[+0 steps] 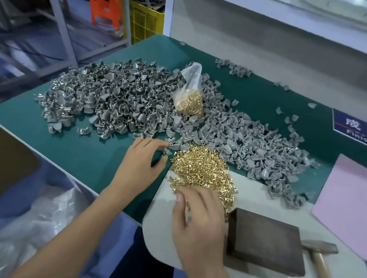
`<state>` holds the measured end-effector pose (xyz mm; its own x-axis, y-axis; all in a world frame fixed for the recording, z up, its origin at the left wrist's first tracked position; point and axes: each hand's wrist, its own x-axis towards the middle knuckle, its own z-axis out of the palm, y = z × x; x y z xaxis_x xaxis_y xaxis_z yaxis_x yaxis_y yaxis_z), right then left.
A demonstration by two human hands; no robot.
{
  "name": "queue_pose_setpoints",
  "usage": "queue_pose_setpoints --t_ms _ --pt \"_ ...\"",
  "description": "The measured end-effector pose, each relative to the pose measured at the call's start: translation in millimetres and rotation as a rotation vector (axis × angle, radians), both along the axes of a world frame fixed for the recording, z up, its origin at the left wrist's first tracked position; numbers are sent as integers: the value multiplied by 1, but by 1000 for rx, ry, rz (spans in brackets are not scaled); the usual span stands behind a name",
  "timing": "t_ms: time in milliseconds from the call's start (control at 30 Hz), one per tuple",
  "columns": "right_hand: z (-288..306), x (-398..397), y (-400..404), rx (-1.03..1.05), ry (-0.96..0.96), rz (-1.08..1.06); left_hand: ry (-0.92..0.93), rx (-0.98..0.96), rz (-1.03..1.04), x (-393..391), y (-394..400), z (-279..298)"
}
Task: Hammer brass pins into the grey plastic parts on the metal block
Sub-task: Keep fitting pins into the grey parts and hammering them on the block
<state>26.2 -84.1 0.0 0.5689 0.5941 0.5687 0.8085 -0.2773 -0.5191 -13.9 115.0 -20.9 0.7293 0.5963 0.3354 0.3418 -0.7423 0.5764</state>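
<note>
Left hand (pixel 139 163) reaching over the green bench mat (pixel 78 148) to the near fringe of the grey plastic parts (pixel 118 97), fingertips pinching or just touching one small part (pixel 166 151) at the pile's edge; whether actually gripped, cannot tell. Right hand (pixel 197 220) lowered onto the near side of the loose brass pins (pixel 204 172), fingers curled down into the heap, probably picking out a pin, though no pin visible between the fingers, so grasp uncertain. Pins heaped half on the mat and half on a pale grey sheet (pixel 157 240), kept close to both hands for quick picking. Dark metal block (pixel 264 240) resting on that sheet just right of the right hand, top face bare, no part set on it yet. Wooden-handled hammer (pixel 323 257) lying untouched to the right of the block, head nearest the block, handy for the right hand once the pin is seated. Spare pins in a clear plastic bag (pixel 189 97) propped upright among the grey parts, well back from the work. Blue sign (pixel 358 130) and a pink sheet (pixel 355 208) at the far right. Likely stage: gathering one part and one pin before placing and striking.
</note>
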Motion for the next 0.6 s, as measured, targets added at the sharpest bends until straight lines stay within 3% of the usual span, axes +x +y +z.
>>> queue_pose_setpoints --t_ms 300,600 --pt "18 38 92 -283 122 -250 -91 -85 2 -1 8 -7" --pt "7 48 111 -411 83 -180 -111 -73 -32 0 12 -9"
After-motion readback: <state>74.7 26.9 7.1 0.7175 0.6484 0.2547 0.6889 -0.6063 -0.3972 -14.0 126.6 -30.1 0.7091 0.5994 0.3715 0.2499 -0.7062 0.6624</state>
